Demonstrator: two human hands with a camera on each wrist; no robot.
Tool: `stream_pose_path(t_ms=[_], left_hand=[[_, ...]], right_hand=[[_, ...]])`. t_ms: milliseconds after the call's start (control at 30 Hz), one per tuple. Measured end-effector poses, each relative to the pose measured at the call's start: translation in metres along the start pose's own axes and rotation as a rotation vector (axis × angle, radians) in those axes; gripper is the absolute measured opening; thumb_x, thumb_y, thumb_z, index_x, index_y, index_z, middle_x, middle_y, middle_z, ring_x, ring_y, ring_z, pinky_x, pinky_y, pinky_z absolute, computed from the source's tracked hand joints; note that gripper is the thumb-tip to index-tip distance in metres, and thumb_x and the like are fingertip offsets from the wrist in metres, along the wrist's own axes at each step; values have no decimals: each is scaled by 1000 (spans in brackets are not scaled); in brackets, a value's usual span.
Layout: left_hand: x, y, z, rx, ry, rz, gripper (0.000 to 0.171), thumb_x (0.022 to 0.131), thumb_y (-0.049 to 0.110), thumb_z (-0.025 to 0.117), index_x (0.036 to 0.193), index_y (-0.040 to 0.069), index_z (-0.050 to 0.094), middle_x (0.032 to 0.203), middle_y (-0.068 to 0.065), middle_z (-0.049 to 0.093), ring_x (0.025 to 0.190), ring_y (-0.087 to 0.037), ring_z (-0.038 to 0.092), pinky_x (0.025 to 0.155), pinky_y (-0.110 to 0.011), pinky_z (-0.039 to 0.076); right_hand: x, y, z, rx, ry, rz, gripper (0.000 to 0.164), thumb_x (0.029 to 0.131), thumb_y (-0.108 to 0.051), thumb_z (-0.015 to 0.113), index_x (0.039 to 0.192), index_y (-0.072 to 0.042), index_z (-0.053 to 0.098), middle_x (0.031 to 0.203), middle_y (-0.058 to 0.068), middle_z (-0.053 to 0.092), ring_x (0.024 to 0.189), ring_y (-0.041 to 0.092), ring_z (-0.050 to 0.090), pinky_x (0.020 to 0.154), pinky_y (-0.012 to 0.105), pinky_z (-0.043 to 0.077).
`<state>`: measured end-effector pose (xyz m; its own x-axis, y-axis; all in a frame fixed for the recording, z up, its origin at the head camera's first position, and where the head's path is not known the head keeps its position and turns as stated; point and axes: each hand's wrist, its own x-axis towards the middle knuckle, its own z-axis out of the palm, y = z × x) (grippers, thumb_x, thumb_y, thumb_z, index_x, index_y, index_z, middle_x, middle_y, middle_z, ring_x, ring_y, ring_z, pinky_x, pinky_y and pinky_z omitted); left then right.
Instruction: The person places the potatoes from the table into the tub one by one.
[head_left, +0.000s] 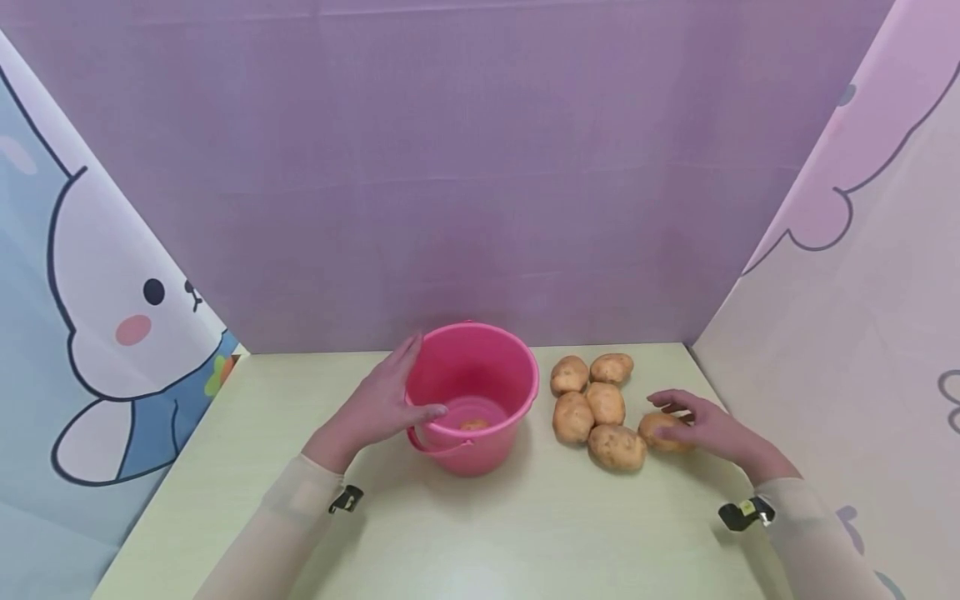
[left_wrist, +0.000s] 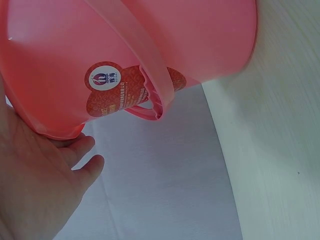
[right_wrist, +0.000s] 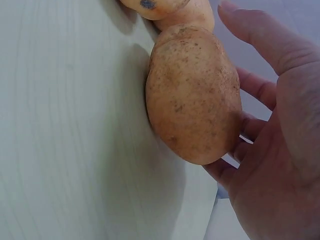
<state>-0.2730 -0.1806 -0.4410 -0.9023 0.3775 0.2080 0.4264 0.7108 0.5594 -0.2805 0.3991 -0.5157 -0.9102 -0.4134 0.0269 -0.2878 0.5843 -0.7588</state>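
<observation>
Head view: Bucket [head_left: 491, 454] stands upright on the desk [head_left: 540, 542], between the hands. Left hand [head_left: 378, 404] rests at its rim, fingers nearly straight, thumb reaching over the opening; nothing clenched. Judged purpose: steadying the bucket lightly. Handle [head_left: 446, 450] hangs down at the near side, presumably to keep it off the opening. Inside, low down, a tan lump, likely a potato [head_left: 474, 425]. Five potatoes [head_left: 573, 418] lie grouped right of the bucket, probably for a short reach. Right hand [head_left: 701, 425] is over a sixth potato [head_left: 663, 433], just beside the group.

Left wrist view: Bucket's outer wall, with label [left_wrist: 105, 80]. Some fingertips stand free past the rim, consistent with light contact rather than a grip.

Right wrist view: Sixth potato on the desk, fingers behind it, thumb apart. Fingers read as loose, not closed round it; the wide spread probably suits its bulk. Contact at the hidden fingertips: cannot tell.
</observation>
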Motion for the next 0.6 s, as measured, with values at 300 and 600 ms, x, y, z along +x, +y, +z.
stream_pose_path(t_ms=[300, 600], left_hand=[[0, -1, 0, -4, -13, -16, 136, 84, 81, 80, 179, 11, 11, 184, -10, 18, 165, -43, 27, 111, -66, 53], [1, -3, 0, -2, -3, 2, 135, 85, 81, 79, 179, 14, 11, 184, -10, 19, 164, -43, 29, 109, -66, 55]], right_hand=[[2, 8, 3, 46, -42, 37, 64, 100, -22, 85, 154, -3, 59, 149, 21, 65, 127, 24, 63, 99, 28, 53], [3, 11, 6, -2, -51, 29, 65, 97, -25, 88, 153, -8, 62, 146, 15, 69, 132, 29, 61, 107, 34, 48]])
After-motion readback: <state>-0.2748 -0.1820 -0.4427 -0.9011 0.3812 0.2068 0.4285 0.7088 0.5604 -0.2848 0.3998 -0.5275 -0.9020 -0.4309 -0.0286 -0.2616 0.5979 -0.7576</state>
